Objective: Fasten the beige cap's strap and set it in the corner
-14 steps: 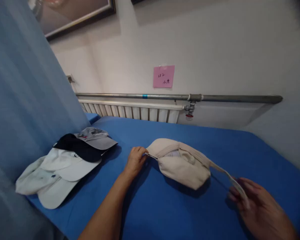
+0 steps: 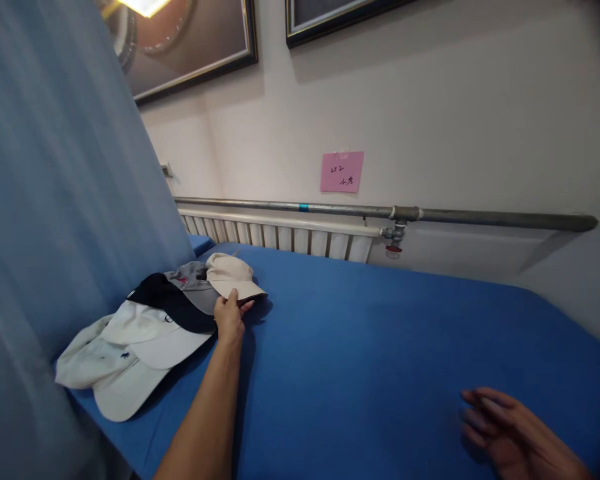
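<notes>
My left hand grips the brim of a beige cap, thumb on top and fingers underneath. That cap lies at the far end of an overlapping row, against a grey cap with a small red mark. Nearer come a black cap, a white cap and a pale cap with a dark blue logo, their brims all pointing right. Over the right side of the blue surface, my right hand is held with fingers loosely bent and apart, somewhat blurred, nothing in it.
A blue covered table spreads out under both hands. Along its left side hangs a light blue curtain. Behind it are a white radiator, a metal pipe with a red-handled valve, and a pink note on the wall.
The beige cap has gone from the middle of the table to the far end of the row, carried in my left hand. My right hand has let go of its strap.
</notes>
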Demonstrator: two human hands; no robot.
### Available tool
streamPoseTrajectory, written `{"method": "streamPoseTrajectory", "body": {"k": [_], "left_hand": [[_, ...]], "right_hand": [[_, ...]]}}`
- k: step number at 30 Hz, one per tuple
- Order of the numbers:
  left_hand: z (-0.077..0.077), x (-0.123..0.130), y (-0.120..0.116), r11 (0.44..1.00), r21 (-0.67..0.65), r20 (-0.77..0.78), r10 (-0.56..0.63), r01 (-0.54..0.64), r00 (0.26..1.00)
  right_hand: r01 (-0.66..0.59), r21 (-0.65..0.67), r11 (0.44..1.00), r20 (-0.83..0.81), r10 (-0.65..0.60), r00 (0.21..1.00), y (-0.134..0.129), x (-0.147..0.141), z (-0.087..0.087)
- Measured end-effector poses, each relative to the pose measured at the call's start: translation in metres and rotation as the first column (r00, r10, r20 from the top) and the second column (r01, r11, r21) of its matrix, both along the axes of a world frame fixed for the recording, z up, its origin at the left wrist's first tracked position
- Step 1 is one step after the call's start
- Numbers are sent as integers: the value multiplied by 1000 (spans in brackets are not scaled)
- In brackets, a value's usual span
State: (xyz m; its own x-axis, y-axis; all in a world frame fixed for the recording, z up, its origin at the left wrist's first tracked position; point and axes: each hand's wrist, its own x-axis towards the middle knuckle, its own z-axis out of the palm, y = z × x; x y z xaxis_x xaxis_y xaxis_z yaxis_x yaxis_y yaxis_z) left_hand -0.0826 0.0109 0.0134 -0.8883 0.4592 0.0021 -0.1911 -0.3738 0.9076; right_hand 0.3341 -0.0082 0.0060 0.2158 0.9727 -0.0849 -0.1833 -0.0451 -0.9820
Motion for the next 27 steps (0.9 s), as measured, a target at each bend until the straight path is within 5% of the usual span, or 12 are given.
{"method": "streamPoseTrajectory", "body": {"k": [5,10,15,17,21,24,27], "left_hand": [[5,4,-4,994,102,133,23,-37,991],[12,7,-6,989,135,198,39,-67,979],[1,33,-8,985,21,216,-173,172,961],[-7,57,-10,926,-53,203,-356,374,912],[-22,115,-18,703,-185,114,-679,687,725],[-32,148,-22,579,-258,33,-795,773,606],[-40,166,-13,568,-303,-38,-809,765,586]], "right_hand": [[-18,-199,980,-145,-11,989,-7,-11,13],[-59,-223,973,-142,27,989,-11,-16,17],[-135,-163,977,-117,117,986,-12,-18,8],[-131,-119,984,-119,116,986,-14,-20,4],[-78,-55,995,-111,72,991,-13,-17,-4],[-28,-37,999,-108,24,994,-9,-12,-12],[1,-21,1000,-98,-3,995,-3,-12,-19]]}}
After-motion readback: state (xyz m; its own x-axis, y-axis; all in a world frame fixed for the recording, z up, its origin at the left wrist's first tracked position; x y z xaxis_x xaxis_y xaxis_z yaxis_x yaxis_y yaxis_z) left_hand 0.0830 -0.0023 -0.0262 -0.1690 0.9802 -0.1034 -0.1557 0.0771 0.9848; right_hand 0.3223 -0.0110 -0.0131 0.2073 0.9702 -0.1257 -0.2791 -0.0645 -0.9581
